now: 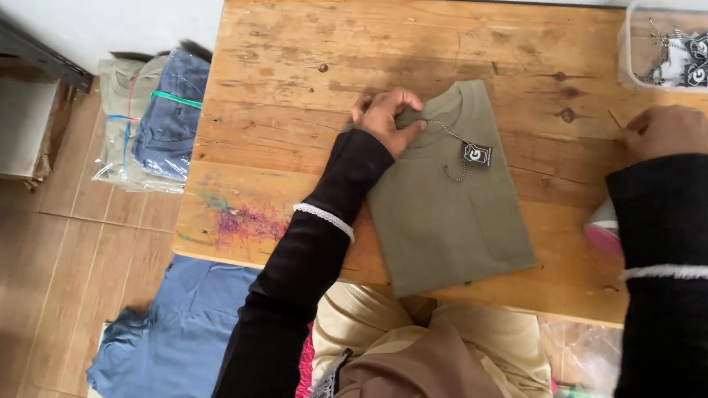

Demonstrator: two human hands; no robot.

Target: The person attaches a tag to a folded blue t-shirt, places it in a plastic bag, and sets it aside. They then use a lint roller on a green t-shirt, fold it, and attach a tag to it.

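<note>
A folded olive-green shirt lies on the wooden table. A small black tag on a thin chain rests near its collar. My left hand pinches the collar edge of the shirt, right beside the chain. My right hand sits farther right on the table with fingers curled, holding a thin stick-like pin whose tip pokes out to the left. Both arms wear black sleeves with white lace cuffs.
A clear plastic box with several black tags stands at the table's back right corner. A pink object lies under my right forearm. Bagged folded clothes and a blue garment lie on the tiled floor at left.
</note>
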